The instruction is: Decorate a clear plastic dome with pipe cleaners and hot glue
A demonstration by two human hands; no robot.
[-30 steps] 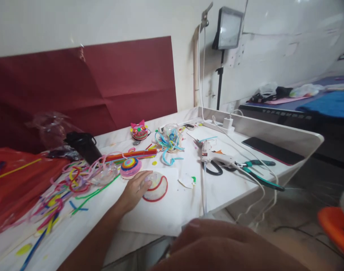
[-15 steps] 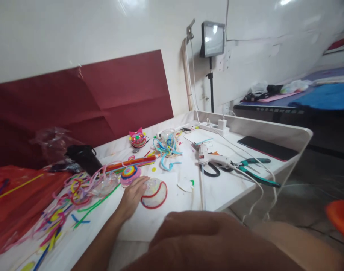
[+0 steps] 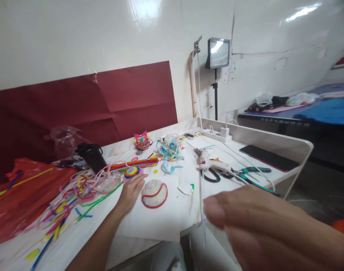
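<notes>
My left hand (image 3: pixel 132 191) lies on the table with its fingers stretched out, at the near side of a dome coiled in rainbow colours (image 3: pixel 133 173). Whether the fingertips touch that dome I cannot tell. Just right of the hand, a clear round disc (image 3: pixel 155 198) rests on white paper (image 3: pixel 160 226); a red pipe cleaner (image 3: pixel 154 206) forms a crescent on it. My right hand (image 3: pixel 262 222) is raised close to the camera, blurred, fingers extended and seemingly holding nothing. Beyond it lie a white glue gun (image 3: pixel 214 163) and green-handled pliers (image 3: pixel 255 170).
Colourful pipe cleaners (image 3: pixel 59 210) spread over the left side. Behind are a pink cat-eared craft (image 3: pixel 142 141) and a tangle of blue strips (image 3: pixel 169 150). A phone (image 3: pixel 269 157) lies near the raised right edge. White cables (image 3: pixel 239 152) cross the table. A lamp (image 3: pixel 218 53) stands behind.
My right hand has moved right from the bottom middle, uncovering the paper's front edge. My left hand has drawn back slightly from the disc. The view has tilted up a little.
</notes>
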